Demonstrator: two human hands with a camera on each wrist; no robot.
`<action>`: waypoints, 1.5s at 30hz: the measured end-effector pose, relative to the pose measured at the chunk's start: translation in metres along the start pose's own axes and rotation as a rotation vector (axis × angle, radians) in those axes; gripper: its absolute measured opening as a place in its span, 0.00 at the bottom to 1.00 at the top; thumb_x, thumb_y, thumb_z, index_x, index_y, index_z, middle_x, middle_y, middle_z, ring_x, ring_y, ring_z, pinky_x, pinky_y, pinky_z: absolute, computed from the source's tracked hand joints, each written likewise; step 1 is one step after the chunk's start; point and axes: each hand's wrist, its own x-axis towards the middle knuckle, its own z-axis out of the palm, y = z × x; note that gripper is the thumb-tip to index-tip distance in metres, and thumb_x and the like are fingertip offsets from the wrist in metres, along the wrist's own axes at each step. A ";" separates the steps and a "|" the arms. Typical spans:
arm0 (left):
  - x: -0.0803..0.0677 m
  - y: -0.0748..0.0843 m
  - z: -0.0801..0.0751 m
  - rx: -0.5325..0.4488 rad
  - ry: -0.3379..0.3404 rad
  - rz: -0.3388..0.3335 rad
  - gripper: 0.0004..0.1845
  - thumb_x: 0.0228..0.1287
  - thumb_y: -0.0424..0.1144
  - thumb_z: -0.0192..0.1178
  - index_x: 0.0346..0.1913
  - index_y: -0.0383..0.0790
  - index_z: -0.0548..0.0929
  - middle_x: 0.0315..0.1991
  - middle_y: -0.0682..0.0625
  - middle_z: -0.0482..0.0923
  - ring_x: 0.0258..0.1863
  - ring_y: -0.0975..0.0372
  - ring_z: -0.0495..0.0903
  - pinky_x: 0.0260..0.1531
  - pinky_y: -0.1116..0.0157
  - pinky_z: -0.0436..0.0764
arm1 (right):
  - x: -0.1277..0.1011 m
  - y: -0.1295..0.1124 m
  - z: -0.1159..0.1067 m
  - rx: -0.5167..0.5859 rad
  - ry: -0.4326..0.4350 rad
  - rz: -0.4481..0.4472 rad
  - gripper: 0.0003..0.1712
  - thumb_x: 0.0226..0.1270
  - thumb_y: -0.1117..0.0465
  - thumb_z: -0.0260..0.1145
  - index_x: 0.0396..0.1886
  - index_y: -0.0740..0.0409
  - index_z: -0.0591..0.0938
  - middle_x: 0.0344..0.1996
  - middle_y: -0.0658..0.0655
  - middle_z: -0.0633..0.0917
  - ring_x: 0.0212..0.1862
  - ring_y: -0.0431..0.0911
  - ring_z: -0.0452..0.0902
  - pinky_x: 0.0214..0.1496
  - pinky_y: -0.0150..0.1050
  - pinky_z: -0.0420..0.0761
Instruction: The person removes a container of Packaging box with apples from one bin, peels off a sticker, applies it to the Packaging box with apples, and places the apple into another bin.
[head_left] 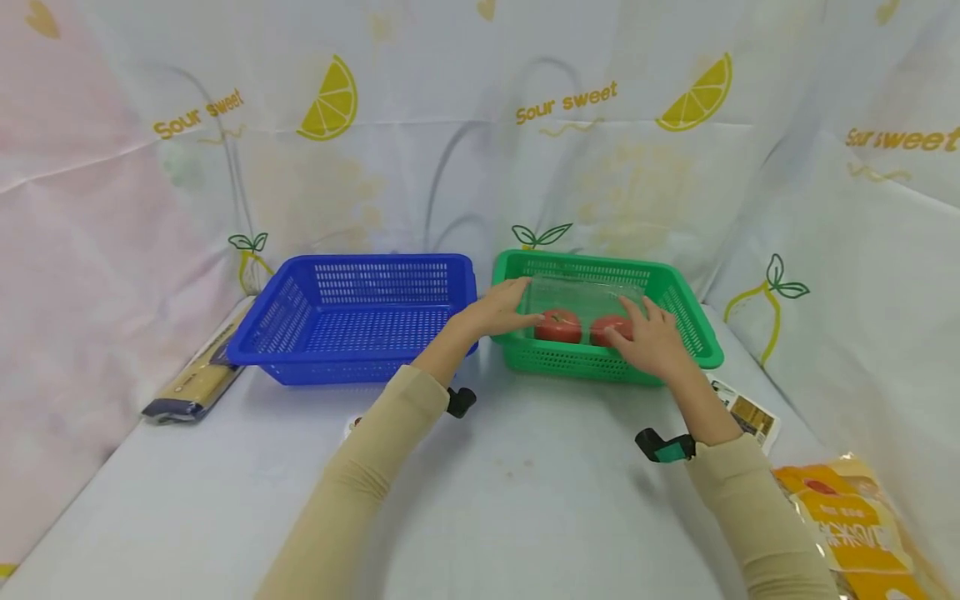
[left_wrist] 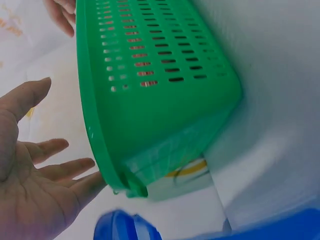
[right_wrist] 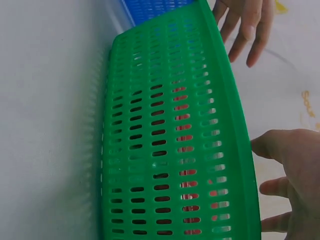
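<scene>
- A clear plastic box (head_left: pixel 581 300) holding two tomatoes (head_left: pixel 558 325) sits inside the green basket (head_left: pixel 693 321), which stands on the worktop (head_left: pixel 480 483) at about 1 o'clock from the person.
- The left hand (head_left: pixel 498 310) lies against the box's left end, at the basket's 9 o'clock side; its fingers (left_wrist: pixel 50 147) are straight and a little apart, as the left wrist view shows, not curled round anything.
- The right hand (head_left: pixel 652 337) rests on the box's right end, at the basket's 4 o'clock corner; its fingers (right_wrist: pixel 272 187) are relaxed and spread, laid flat on the lid rather than clamped.
- The two hands flank the box, one at each end.
- A blue basket (head_left: pixel 356 317) stands just beside the green one, at its 9 o'clock.
- A long yellow packet (head_left: pixel 197 383) lies at the blue basket's 8 o'clock, by the curtain.
- A printed leaflet (head_left: pixel 750 414) lies at the green basket's 5 o'clock, and an orange bag (head_left: pixel 855 525) lies at 4 o'clock on the worktop, near the right sleeve (head_left: pixel 757 508).
</scene>
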 end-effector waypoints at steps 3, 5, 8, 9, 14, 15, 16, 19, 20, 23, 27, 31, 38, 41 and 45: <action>0.008 0.004 0.004 0.001 -0.006 -0.031 0.41 0.64 0.52 0.53 0.71 0.37 0.46 0.70 0.40 0.48 0.69 0.52 0.47 0.64 0.55 0.54 | 0.004 0.004 0.000 0.020 -0.024 0.015 0.38 0.70 0.47 0.48 0.70 0.66 0.50 0.65 0.78 0.46 0.64 0.74 0.39 0.60 0.67 0.45; 0.012 0.006 0.007 -0.011 -0.002 -0.058 0.42 0.64 0.53 0.53 0.71 0.37 0.46 0.70 0.39 0.48 0.69 0.52 0.48 0.63 0.54 0.55 | 0.007 0.009 0.000 0.039 -0.035 0.021 0.40 0.70 0.45 0.47 0.70 0.65 0.50 0.65 0.79 0.46 0.64 0.74 0.38 0.61 0.67 0.44; 0.018 0.010 0.012 -0.037 0.006 -0.099 0.44 0.63 0.54 0.54 0.71 0.37 0.44 0.70 0.38 0.46 0.68 0.50 0.48 0.63 0.53 0.57 | 0.012 0.019 0.002 0.057 -0.041 0.035 0.44 0.68 0.38 0.44 0.71 0.63 0.48 0.64 0.79 0.46 0.63 0.76 0.38 0.59 0.68 0.45; 0.020 0.011 0.013 -0.045 0.010 -0.114 0.44 0.63 0.54 0.54 0.71 0.37 0.43 0.70 0.38 0.46 0.68 0.50 0.49 0.63 0.53 0.57 | 0.013 0.022 0.002 0.062 -0.047 0.042 0.45 0.67 0.36 0.44 0.71 0.62 0.48 0.64 0.80 0.45 0.63 0.77 0.38 0.59 0.69 0.45; 0.031 0.011 0.022 -0.058 0.027 -0.185 0.46 0.62 0.57 0.53 0.72 0.39 0.41 0.70 0.37 0.45 0.68 0.48 0.49 0.62 0.52 0.57 | 0.016 0.025 0.000 0.073 -0.089 0.062 0.47 0.66 0.35 0.44 0.71 0.61 0.46 0.64 0.80 0.45 0.62 0.78 0.38 0.58 0.70 0.45; 0.032 0.011 0.024 -0.065 0.028 -0.201 0.46 0.62 0.57 0.53 0.72 0.40 0.41 0.70 0.37 0.45 0.68 0.47 0.49 0.62 0.51 0.57 | 0.015 0.023 -0.002 0.078 -0.110 0.070 0.45 0.67 0.38 0.45 0.71 0.63 0.46 0.65 0.80 0.44 0.63 0.77 0.37 0.58 0.70 0.43; 0.034 0.011 0.027 -0.076 0.026 -0.210 0.46 0.62 0.57 0.53 0.72 0.40 0.40 0.70 0.37 0.45 0.68 0.47 0.49 0.62 0.51 0.57 | 0.015 0.024 -0.002 0.076 -0.118 0.073 0.44 0.68 0.40 0.45 0.71 0.64 0.45 0.65 0.80 0.44 0.63 0.77 0.37 0.59 0.69 0.43; 0.036 0.011 0.032 -0.115 0.019 -0.221 0.47 0.62 0.57 0.53 0.72 0.40 0.38 0.70 0.37 0.43 0.68 0.47 0.48 0.62 0.50 0.56 | 0.018 0.028 -0.001 0.081 -0.138 0.086 0.42 0.70 0.43 0.45 0.71 0.66 0.44 0.65 0.80 0.43 0.63 0.77 0.38 0.59 0.69 0.44; 0.037 0.010 0.034 -0.128 0.019 -0.222 0.48 0.62 0.57 0.53 0.72 0.40 0.37 0.70 0.37 0.42 0.68 0.47 0.48 0.62 0.50 0.56 | 0.018 0.029 -0.001 0.088 -0.142 0.089 0.42 0.70 0.44 0.45 0.71 0.66 0.43 0.65 0.80 0.43 0.63 0.76 0.39 0.59 0.69 0.46; 0.038 0.008 0.038 -0.146 0.021 -0.210 0.48 0.62 0.57 0.53 0.72 0.40 0.36 0.71 0.37 0.39 0.69 0.49 0.46 0.63 0.50 0.55 | 0.021 0.032 0.000 0.121 -0.151 0.088 0.43 0.70 0.43 0.45 0.71 0.67 0.42 0.65 0.80 0.44 0.63 0.75 0.41 0.59 0.68 0.50; 0.038 0.007 0.042 -0.139 0.009 -0.199 0.46 0.64 0.57 0.51 0.72 0.39 0.37 0.72 0.38 0.35 0.70 0.51 0.42 0.64 0.52 0.53 | 0.024 0.034 0.000 0.163 -0.164 0.076 0.44 0.70 0.43 0.45 0.70 0.68 0.41 0.64 0.80 0.47 0.65 0.72 0.40 0.59 0.67 0.51; 0.040 0.007 0.045 -0.116 -0.015 -0.197 0.45 0.65 0.58 0.49 0.72 0.38 0.40 0.72 0.39 0.33 0.70 0.53 0.40 0.64 0.53 0.52 | 0.025 0.038 0.000 0.193 -0.186 0.081 0.45 0.70 0.42 0.45 0.70 0.68 0.40 0.65 0.79 0.49 0.65 0.72 0.42 0.60 0.65 0.51; 0.039 0.007 0.047 -0.073 -0.044 -0.199 0.42 0.65 0.60 0.45 0.72 0.39 0.44 0.71 0.39 0.28 0.70 0.52 0.43 0.63 0.53 0.55 | 0.028 0.040 0.000 0.250 -0.239 0.102 0.45 0.70 0.41 0.44 0.71 0.66 0.40 0.65 0.79 0.48 0.65 0.71 0.42 0.61 0.64 0.51; 0.039 0.007 0.048 -0.074 -0.050 -0.200 0.43 0.64 0.62 0.45 0.72 0.40 0.44 0.71 0.40 0.28 0.69 0.51 0.44 0.63 0.52 0.55 | 0.029 0.041 0.000 0.301 -0.271 0.117 0.45 0.70 0.41 0.44 0.71 0.63 0.38 0.66 0.78 0.47 0.65 0.71 0.43 0.61 0.64 0.52; 0.039 0.006 0.048 -0.097 -0.082 -0.205 0.47 0.61 0.65 0.47 0.72 0.41 0.41 0.71 0.42 0.25 0.70 0.52 0.41 0.64 0.51 0.53 | 0.032 0.045 0.000 0.396 -0.310 0.138 0.45 0.70 0.42 0.45 0.71 0.60 0.35 0.67 0.75 0.42 0.66 0.70 0.40 0.61 0.64 0.51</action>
